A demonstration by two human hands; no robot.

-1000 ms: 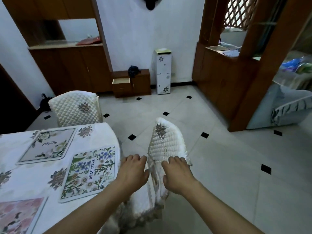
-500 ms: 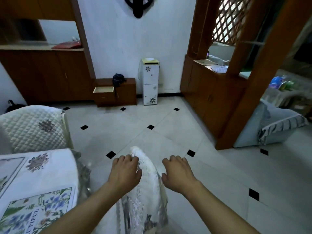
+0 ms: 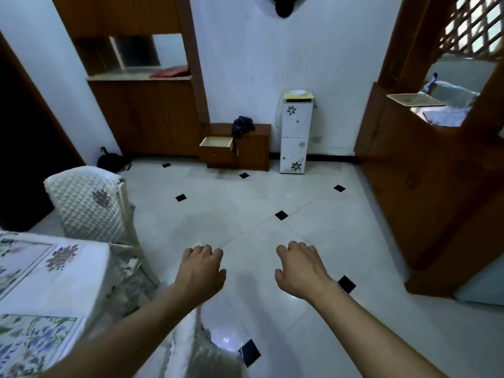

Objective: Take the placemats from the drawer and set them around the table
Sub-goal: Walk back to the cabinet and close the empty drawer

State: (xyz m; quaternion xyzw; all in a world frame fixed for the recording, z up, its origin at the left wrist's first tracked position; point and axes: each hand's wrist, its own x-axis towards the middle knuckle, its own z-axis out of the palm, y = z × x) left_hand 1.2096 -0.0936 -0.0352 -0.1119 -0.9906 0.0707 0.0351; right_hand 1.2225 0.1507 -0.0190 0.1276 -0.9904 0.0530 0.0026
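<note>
Taking the table (image 3: 81, 271) at the lower left as the landmark, two placemats lie on its white floral cloth, both cut by the left edge of the frame. One placemat (image 3: 19, 257), pale with a flower border, sits on the far part of the top; only its corner region shows, so its long axis cannot be told. The other placemat (image 3: 32, 342), with blue flowers and green leaves, lies on the near part, its visible edges running roughly square to the table's edge. Behind the table stands one quilted white chair (image 3: 87, 203), its back turned toward the table.

To the right of the table, over the tiled floor, both hands hang palm down and empty. The left hand (image 3: 201, 271) has its fingers loosely curled and close together, thumb slightly out. A second quilted chair back (image 3: 188, 347) shows blurred below the left forearm, just beside the table. The right hand (image 3: 302, 271), well apart from the table, has its fingers likewise bent and relaxed, holding nothing.

Far across the floor from the table, against the wall, one low wooden cabinet has its top drawer (image 3: 216, 142) pulled open. Just right of it stands a white water dispenser (image 3: 296, 132).
</note>
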